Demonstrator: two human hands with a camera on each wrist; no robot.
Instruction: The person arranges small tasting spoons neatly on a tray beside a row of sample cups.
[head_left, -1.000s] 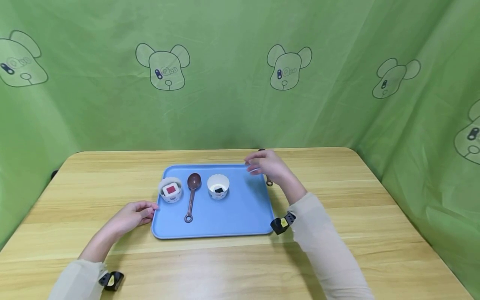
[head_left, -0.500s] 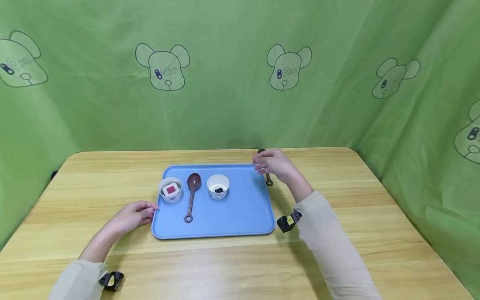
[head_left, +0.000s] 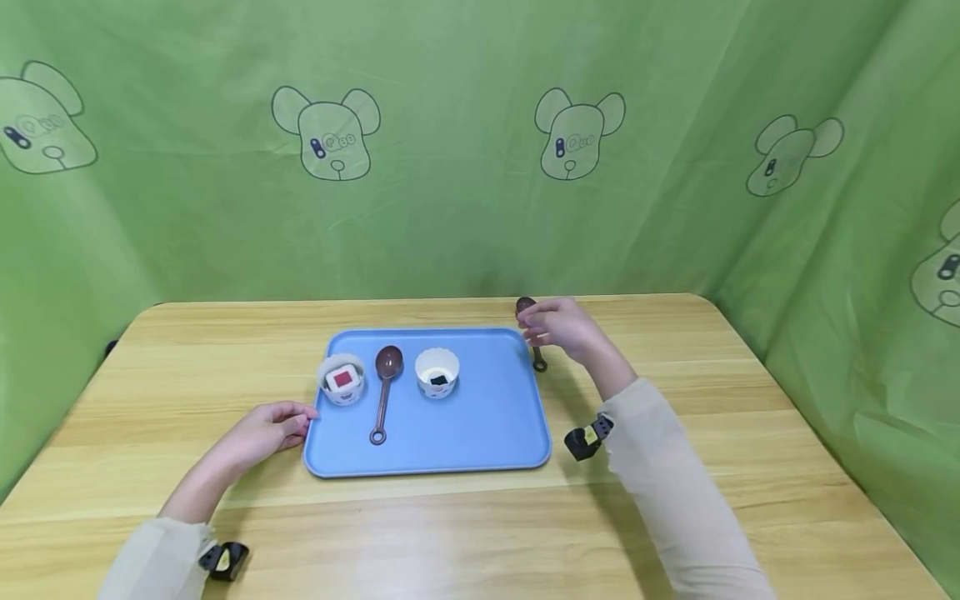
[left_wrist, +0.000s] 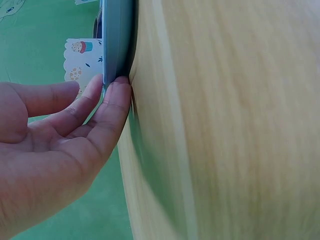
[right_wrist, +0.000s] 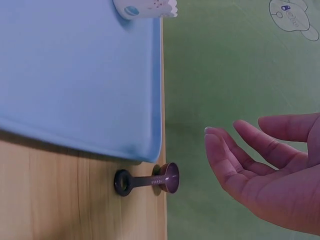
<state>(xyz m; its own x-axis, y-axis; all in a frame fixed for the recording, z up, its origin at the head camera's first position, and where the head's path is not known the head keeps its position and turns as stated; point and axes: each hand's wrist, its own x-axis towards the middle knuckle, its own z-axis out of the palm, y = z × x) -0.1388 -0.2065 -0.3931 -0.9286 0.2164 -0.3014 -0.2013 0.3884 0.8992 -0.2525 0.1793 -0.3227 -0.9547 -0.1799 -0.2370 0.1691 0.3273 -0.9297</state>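
My left hand is at the left edge of a blue tray; its extended fingertips touch the underside of the rim in the left wrist view, thumb apart. My right hand hovers with loosely bent fingers and nothing in it. Below it, just past the tray's far right corner, a small brown measuring spoon lies on the table, partly hidden by the hand in the head view. On the tray lie a larger brown spoon, a paper cup holding a white block with a red square, and another cup with a black piece inside.
The wooden table ends at the back against a green curtain printed with bear heads. More curtain hangs along the left and right sides. A small black object shows beyond the left table edge.
My right hand has moved to the right, from over the tray's far right corner to over the small spoon. The left hand and the items on the tray have stayed put.
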